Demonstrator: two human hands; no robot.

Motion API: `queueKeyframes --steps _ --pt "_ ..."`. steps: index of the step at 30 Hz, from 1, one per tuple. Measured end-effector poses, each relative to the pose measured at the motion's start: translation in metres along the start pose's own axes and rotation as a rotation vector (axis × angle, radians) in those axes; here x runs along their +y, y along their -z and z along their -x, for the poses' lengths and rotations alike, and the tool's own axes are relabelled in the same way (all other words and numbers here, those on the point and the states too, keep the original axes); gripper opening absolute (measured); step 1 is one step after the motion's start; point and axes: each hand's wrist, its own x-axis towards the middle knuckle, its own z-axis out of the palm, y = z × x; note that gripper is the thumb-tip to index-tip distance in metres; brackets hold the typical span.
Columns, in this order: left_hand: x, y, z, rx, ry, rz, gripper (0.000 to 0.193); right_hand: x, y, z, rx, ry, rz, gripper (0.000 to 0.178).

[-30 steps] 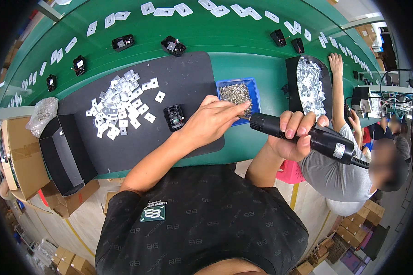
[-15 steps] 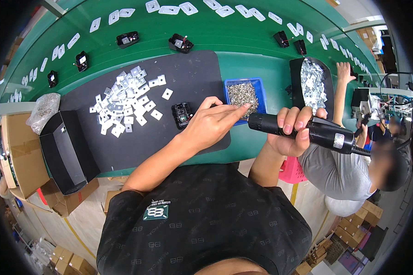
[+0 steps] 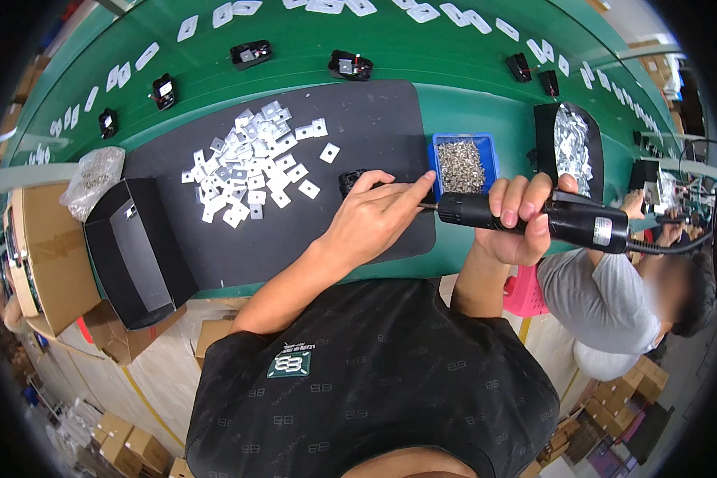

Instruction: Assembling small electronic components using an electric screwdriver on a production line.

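While the right hand (image 3: 518, 215) is wrapping all its fingers around the black electric screwdriver (image 3: 534, 217) at centre right of the frame, we are noting that the left hand (image 3: 370, 219) is stretching its forefinger and thumb toward the driver's tip, pinching there at something too small for us to identify; the remaining fingers are curling loosely. Under that hand's knuckles a small black component (image 3: 350, 182) is lying on the black work mat (image 3: 358, 127), partly hidden. We are judging the step in hand to be the loading of a screw onto the bit; the next move is calling for the tip to be lowered squarely onto the component. Just beyond the driver's tip, the blue tray of screws (image 3: 460, 163) is sitting at the mat's right edge. Further left, a heap of small square metal plates (image 3: 251, 163) is spreading over the mat. Farthest, more black components are lining the green conveyor belt (image 3: 311, 32).
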Motion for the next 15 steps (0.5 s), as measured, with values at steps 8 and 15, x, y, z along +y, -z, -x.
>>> queueKeyframes --steps 8,15 --pt "-0.003 0.043 0.002 0.024 0.107 -0.005 0.053 0.003 -0.006 -0.001 0.009 -0.017 0.037 0.056" --pt "-0.047 0.092 0.048 0.079 0.313 -0.331 0.028 0.003 -0.001 -0.002 -0.079 -0.032 0.079 0.051"
